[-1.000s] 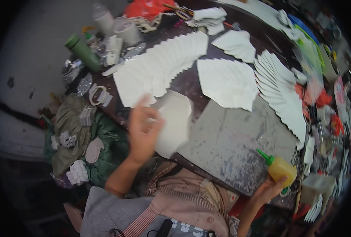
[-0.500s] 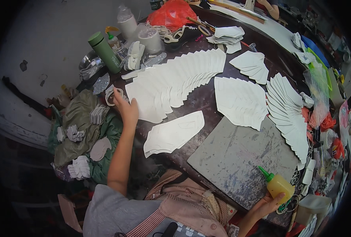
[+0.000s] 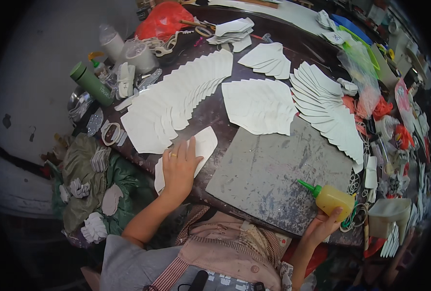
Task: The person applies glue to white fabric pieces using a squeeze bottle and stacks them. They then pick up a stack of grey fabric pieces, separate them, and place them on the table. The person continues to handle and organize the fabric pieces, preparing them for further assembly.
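Since half a second ago, when it was reaching out to the far fan of white pieces, the left hand (image 3: 179, 167) has been drawn back toward the body and is now being pressed flat, fingers spread, on a small stack of white cut pieces (image 3: 196, 150) – nothing is being gripped, the palm is simply lying on top. A ring is being worn on one finger. The stack is lying under and just beyond that hand, at the near edge of the dark round table (image 3: 215, 114), with its far end sticking out past the fingertips.

Just beyond the left hand, a long fanned row of white pieces (image 3: 176, 99) is being kept spread across the table; to the right of the hand, touching nothing, a grey work slab (image 3: 278, 174) is lying flat. Two more fans of white pieces (image 3: 261, 104) and (image 3: 327, 109) are being laid out past the slab.

The right hand (image 3: 324, 225) is being held closed around the base of a yellow glue bottle (image 3: 332, 199) with a green nozzle – the bottle is being tilted, nozzle pointing toward the slab, at the slab's near right corner. A green flask (image 3: 90, 83) is standing well to the left of the left hand.
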### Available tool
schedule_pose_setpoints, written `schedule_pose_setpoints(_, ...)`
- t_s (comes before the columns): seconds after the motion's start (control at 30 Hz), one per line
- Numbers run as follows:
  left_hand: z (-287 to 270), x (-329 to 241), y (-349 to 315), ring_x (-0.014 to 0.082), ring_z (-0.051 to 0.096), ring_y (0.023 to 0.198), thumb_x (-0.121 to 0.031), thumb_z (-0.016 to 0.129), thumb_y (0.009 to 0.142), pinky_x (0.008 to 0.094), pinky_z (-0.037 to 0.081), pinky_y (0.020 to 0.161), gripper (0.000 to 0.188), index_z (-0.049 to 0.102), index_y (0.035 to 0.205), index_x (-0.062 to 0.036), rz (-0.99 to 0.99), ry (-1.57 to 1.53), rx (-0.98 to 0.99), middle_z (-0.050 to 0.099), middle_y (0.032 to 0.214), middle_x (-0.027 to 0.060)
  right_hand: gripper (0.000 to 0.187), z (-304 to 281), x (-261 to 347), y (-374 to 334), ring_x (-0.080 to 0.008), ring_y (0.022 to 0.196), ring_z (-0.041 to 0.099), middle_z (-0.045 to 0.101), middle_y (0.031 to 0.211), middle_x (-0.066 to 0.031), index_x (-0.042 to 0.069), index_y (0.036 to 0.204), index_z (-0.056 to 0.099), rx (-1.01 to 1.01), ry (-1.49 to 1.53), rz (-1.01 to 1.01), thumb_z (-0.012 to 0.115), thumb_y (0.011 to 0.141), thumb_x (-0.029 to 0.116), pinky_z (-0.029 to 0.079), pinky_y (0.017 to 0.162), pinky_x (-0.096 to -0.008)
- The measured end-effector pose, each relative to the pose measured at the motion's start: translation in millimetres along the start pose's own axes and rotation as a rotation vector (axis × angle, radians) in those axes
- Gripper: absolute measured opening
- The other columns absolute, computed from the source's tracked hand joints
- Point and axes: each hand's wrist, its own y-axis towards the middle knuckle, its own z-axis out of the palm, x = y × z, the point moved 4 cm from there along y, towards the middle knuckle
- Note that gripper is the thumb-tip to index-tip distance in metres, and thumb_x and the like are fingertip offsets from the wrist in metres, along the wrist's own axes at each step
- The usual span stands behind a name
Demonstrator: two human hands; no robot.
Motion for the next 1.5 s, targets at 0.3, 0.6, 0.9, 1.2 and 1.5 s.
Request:
schedule_pose_setpoints(0.3, -0.9, 10.4, 5.1, 0.0319, 0.057, 0.108, -0.016, 0.075, 0.082, 0.0463, 0.041, 0.096, 0.062, 0.049, 0.137, 0.0003, -0.125, -0.291, -0.030, 0.061, 0.113, 0.0169, 0.053, -1.7, 1.0, -1.3, -0.0250, 0.109, 0.063, 0.058, 0.124, -0.0161, -0.004, 0.136, 0.042, 0.009, 0.012, 0.023, 0.059, 0.100, 0.031, 0.057, 0.090, -0.0392)
schedule_pose_setpoints(0.6, -103.0, -24.6, 32.1, 0.0172, 0.061, 0.077, 0.008, 0.067, 0.080, 0.0268, 0.047, 0.065, 0.017, 0.071, 0.093, -0.0015, 0.128, -0.882, 0.030, 0.063, 0.099, 0.0122, 0.055, -37.4, 21.9, 36.2, -0.0278, 0.119, 0.059, 0.055, 0.134, -0.0182, -0.002, 0.138, 0.042, -0.204, 0.240, 0.070, 0.056, 0.101, 0.035, 0.053, 0.099, -0.0418)
schedule_pose_setpoints(0.9, -6.1, -123.0, 38.4, 0.0225, 0.064, 0.078, -0.010, 0.073, 0.084, 0.0327, 0.052, 0.068, 0.027, 0.069, 0.111, -0.0071, 0.372, -0.974, 0.363, 0.062, 0.093, 0.0080, 0.050, -24.2, 31.6, 20.9, -0.0273, 0.117, 0.060, 0.057, 0.131, -0.0164, -0.001, 0.135, 0.045, -0.054, 0.123, 0.071, 0.059, 0.100, 0.032, 0.054, 0.097, -0.0424)
schedule_pose_setpoints(1.2, 3.0, -127.9, 39.6, 0.0176, 0.058, 0.068, -0.011, 0.077, 0.080, 0.0320, 0.049, 0.060, 0.029, 0.073, 0.108, -0.0103, 0.580, -0.830, 0.270, 0.057, 0.091, 0.0051, 0.036, 42.1, -6.5, 34.9, -0.0114, 0.084, 0.064, 0.064, 0.098, -0.0047, 0.000, 0.112, 0.058, 0.180, -0.164, 0.249, 0.070, 0.094, 0.028, 0.054, 0.070, -0.0254)
schedule_pose_setpoints(1.5, 4.4, -127.8, 40.0, 0.0175, 0.056, 0.066, -0.010, 0.077, 0.079, 0.0317, 0.047, 0.059, 0.030, 0.073, 0.109, -0.0096, 0.575, -0.837, 0.264, 0.057, 0.091, 0.0049, 0.034, 45.3, -11.1, 38.3, -0.0074, 0.078, 0.061, 0.064, 0.095, -0.0022, 0.001, 0.112, 0.059, 0.173, -0.215, 0.250, 0.071, 0.093, 0.027, 0.049, 0.063, -0.0199)
